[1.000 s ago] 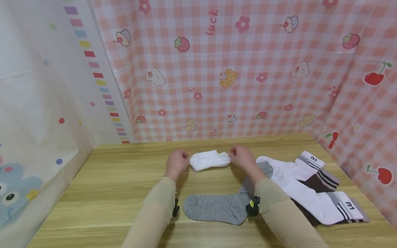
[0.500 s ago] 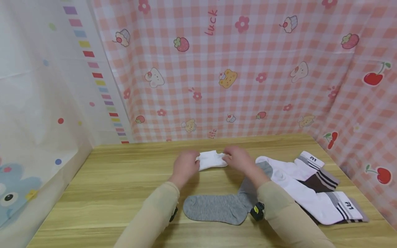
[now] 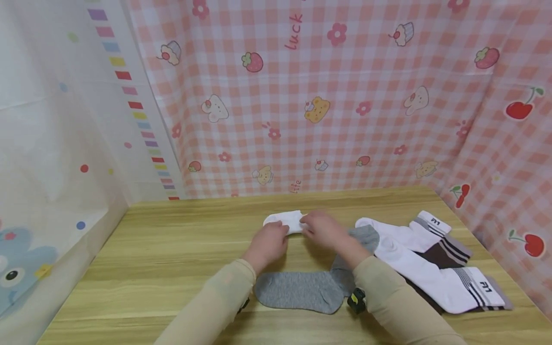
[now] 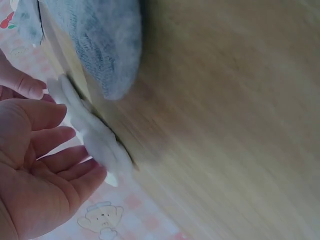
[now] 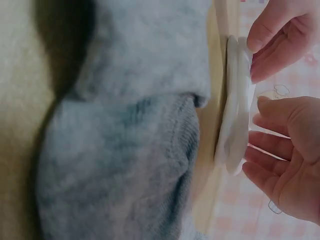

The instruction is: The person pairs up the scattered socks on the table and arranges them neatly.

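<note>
A white low-cut sock (image 3: 278, 218) lies flat toward the back of the table, its toe end to the left. My left hand (image 3: 268, 242) is at its near side, with fingertips on the fabric; in the left wrist view the fingers (image 4: 70, 162) are loosely bent beside the sock (image 4: 97, 137). My right hand (image 3: 322, 231) touches the heel and opening end, partly hiding it. In the right wrist view the right fingers (image 5: 270, 162) extend lightly against the layered edge of the sock (image 5: 237, 100). Neither hand curls round it.
Nearer the front lies a grey sock (image 3: 297, 291), its leg part running beneath my right forearm. To the right, white socks with striped cuffs (image 3: 431, 268) overlap dark brown ones (image 3: 444, 251). A pink checked cloth (image 3: 276, 105) hangs behind the wooden table (image 3: 151, 258).
My left hand has moved from the sock's toe end rightward and nearer, uncovering the toe. My right hand has shifted left along the sock. The other socks have stayed put.
</note>
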